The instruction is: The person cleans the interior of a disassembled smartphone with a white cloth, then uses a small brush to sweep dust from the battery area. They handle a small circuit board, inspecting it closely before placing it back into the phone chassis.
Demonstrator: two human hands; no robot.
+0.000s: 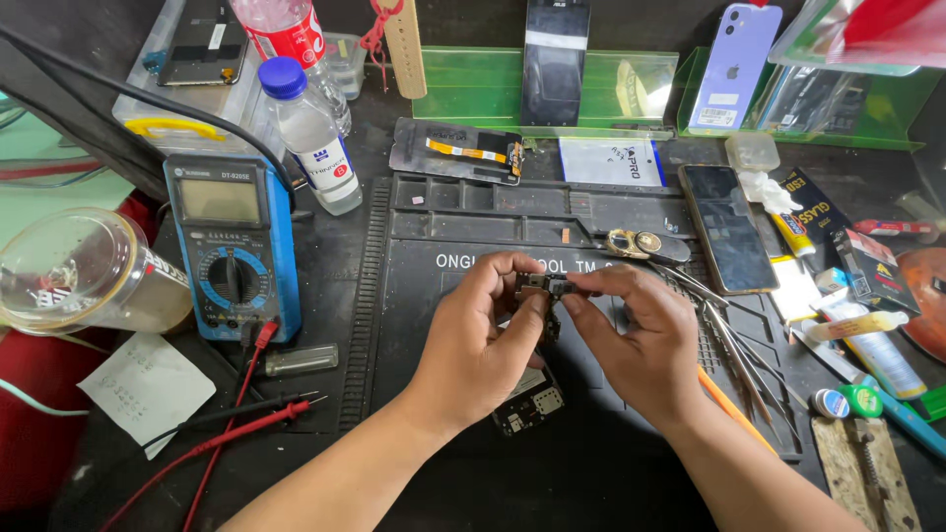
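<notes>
Open mat (434, 325) is left beside the pinched small part (540, 286); beneath the grip a circuit board (529, 406) lies, and passage outward is blocked by tweezers (724, 330).

- Matt black rubbery work mat (424, 296), ribbed along its 9 o'clock edge.
- Small dark circuit part (540, 287) with dull metal bits, pinched between left hand (473, 345) and right hand (641, 345).
- Glossy blue plastic multimeter (235, 246) at 9 o'clock.
- Clear, smooth plastic bottle (310, 133) at 11 o'clock.
- Shiny steel tweezers (724, 325) at 3 o'clock.
- Glassy black phone screen (727, 229) at 2 o'clock.
- Creased white paper slip (148, 389) at 8 o'clock.
</notes>
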